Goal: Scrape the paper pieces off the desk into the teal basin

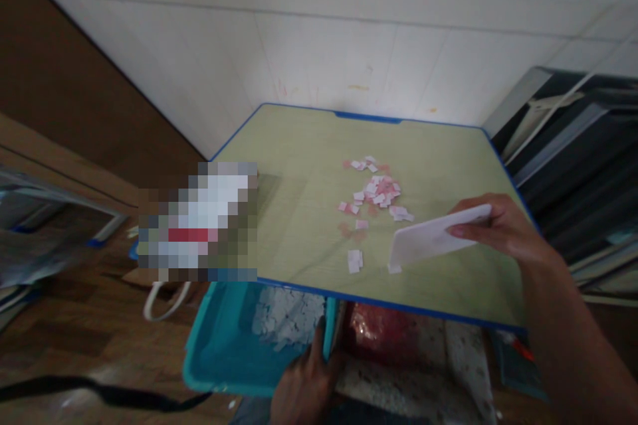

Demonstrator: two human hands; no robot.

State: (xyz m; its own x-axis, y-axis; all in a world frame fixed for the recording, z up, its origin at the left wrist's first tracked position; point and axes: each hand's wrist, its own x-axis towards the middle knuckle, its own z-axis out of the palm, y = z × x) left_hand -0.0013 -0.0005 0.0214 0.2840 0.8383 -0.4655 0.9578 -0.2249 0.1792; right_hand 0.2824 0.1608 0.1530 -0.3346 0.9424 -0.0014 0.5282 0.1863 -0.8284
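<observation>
My right hand (498, 229) holds a flat white card (431, 239) over the right part of a small green table with a blue rim (299, 285). The card's lower edge touches the tabletop near a scatter of small pink and white paper pieces (376, 192). One white piece (355, 260) lies apart, closer to the front edge. My left hand (306, 382) grips the right rim of a teal plastic bin (224, 352) held below the table's front edge. White paper bits lie inside the bin.
A blurred-out object (199, 222) sits at the table's left edge. A red bag (381, 332) lies under the table. A white wall stands behind, dark frames (588, 146) lean at the right, and a wooden floor with a black strap (100, 392) lies at the left.
</observation>
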